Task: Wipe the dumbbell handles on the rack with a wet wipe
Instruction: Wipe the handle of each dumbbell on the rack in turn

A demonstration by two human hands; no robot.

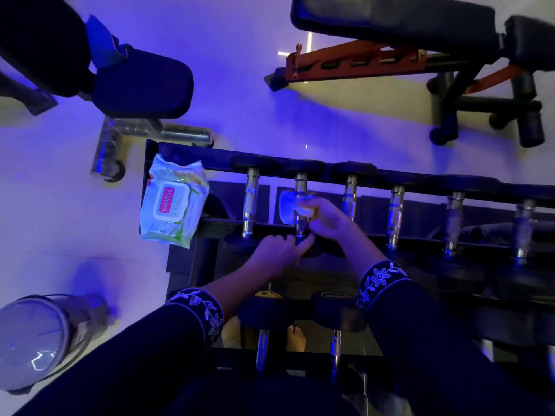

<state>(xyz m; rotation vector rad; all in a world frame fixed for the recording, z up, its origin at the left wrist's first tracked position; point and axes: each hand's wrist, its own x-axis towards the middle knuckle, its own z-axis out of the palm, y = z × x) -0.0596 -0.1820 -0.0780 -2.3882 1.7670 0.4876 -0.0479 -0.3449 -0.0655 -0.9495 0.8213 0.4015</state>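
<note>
A: Step in hand?
B: Wiping the second handle from the left on the rack. The right hand pinches the wet wipe against the middle of the bar. The left hand has its fingers curled round the bar's near end.

A: How to do it well?
B: My call: wrap the wipe right round the bar, run it end to end, and twist to catch the underside. The left hand should brace the bar so the dumbbell doesn't roll in its cradle.

A: Looks?
B: The handles are shiny chrome bars between black heads, in a row across the rack, each apart from the next. The wipe is white and crumpled, tinted blue by the light; can't tell how damp it is. The first handle is just to the left, with four more to the right and no hand on any of them. The wipes pack sits at the rack's left end, lid apparently down.
</note>
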